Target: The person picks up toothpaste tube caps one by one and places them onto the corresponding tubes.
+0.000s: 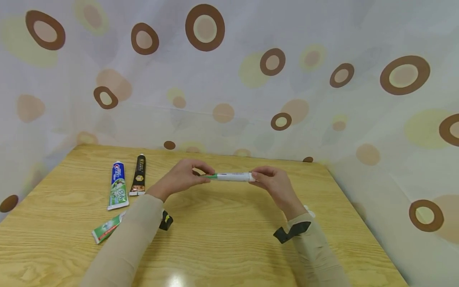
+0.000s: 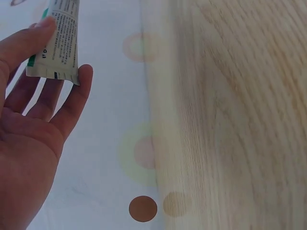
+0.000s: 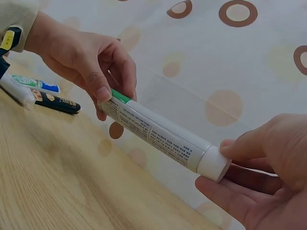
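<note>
Between my two hands a white and green toothpaste tube [image 1: 233, 176] is held sideways above the wooden table. My left hand [image 1: 183, 176] pinches its flat crimped end between thumb and fingers. At the other end, the thumb and fingers of my right hand [image 1: 274, 184] grip the white cap [image 3: 213, 163]. Small printed text covers the side of the tube that faces the right wrist view. In the left wrist view, the flat end of the toothpaste tube [image 2: 60, 45] shows between thumb and fingers.
Left of my left arm lie a blue and green toothpaste tube [image 1: 118, 186] and a black toothpaste tube [image 1: 138, 175]. A green and white tube [image 1: 107, 228] lies nearer, partly behind my left sleeve. A dotted cloth [image 1: 229, 79] hangs behind the wooden table [image 1: 222, 239].
</note>
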The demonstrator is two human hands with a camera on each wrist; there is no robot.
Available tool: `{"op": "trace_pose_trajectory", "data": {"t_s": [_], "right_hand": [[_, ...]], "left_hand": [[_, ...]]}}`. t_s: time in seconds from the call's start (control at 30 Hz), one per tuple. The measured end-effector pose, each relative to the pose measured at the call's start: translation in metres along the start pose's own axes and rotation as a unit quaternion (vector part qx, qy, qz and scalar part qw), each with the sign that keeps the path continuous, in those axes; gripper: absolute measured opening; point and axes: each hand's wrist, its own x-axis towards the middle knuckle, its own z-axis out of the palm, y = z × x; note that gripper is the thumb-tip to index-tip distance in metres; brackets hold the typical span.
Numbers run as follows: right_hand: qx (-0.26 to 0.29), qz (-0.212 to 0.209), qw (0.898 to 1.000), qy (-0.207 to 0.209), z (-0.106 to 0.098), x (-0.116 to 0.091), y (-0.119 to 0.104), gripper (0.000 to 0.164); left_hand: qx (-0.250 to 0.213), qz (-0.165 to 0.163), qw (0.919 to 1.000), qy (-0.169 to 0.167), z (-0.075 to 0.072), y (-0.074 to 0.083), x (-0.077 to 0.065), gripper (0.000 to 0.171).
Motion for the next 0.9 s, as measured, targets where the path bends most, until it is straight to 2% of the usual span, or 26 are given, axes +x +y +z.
{"op": "trace_pose_trajectory", "data": {"t_s": [0.3,0.6,0.9], "right_hand": [[-0.069,0.015,0.997,-0.024,-0.006,0.022,0.007,0.030],[-0.108,0.022,0.994,-0.002,-0.006,0.036,0.014,0.028],[-0.122,0.017,0.992,0.029,-0.002,0.048,0.028,0.030]], "left_hand": [[0.077,0.014,0.9969,-0.006,0.003,-0.007,0.019,0.018],[0.121,0.024,0.9921,0.019,0.017,-0.015,0.034,0.017],[0.154,0.031,0.9874,0.021,0.027,-0.025,0.051,0.016]]}}
